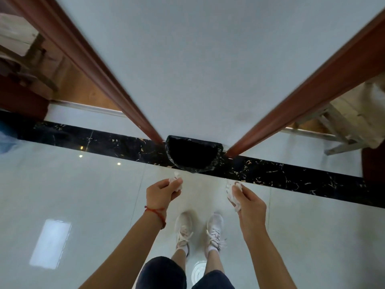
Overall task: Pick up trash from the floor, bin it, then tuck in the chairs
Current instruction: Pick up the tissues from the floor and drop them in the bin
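Crumpled white tissue (pixel 176 181) sits pinched in the fingertips of the left hand (pixel 161 195), a little left of the frame's centre. A second crumpled tissue (pixel 233 195) is gripped by the closed fingers of the right hand (pixel 250 202), to the right of centre. Both hands are held above the glossy floor (pixel 83 195). Just above them in the frame stands the bin (pixel 193 153) with its black liner, against the white wall (pixel 198 69).

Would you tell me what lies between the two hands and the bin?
In the head view, only bare floor separates the left hand and right hand from the bin.
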A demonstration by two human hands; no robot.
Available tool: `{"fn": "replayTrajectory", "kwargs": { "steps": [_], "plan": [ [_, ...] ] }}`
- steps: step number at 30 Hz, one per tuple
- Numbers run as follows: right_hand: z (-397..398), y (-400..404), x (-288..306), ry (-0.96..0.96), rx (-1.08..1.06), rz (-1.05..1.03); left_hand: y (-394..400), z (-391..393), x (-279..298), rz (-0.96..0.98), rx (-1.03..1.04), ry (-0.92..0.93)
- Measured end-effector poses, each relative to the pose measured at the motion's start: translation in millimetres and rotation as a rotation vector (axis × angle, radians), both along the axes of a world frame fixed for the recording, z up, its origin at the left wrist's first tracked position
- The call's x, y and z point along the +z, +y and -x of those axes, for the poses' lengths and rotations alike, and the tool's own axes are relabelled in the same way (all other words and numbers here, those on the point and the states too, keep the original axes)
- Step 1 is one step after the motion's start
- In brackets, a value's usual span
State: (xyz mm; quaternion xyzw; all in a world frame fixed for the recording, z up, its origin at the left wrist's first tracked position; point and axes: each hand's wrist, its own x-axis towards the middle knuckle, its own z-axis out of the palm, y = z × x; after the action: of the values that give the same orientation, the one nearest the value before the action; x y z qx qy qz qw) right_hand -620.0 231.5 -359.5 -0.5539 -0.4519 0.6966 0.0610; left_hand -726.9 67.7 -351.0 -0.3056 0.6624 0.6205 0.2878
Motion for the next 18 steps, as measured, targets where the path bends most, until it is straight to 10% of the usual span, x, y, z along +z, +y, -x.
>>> {"fn": "replayTrajectory", "kwargs": {
  "steps": [18],
  "plan": [
    [-10.4, 13.7, -63.3, 0.007, -0.033, 0.078, 67.3, 66.9, -100.0, -0.066, 0.142, -0.141]
  ]
}}
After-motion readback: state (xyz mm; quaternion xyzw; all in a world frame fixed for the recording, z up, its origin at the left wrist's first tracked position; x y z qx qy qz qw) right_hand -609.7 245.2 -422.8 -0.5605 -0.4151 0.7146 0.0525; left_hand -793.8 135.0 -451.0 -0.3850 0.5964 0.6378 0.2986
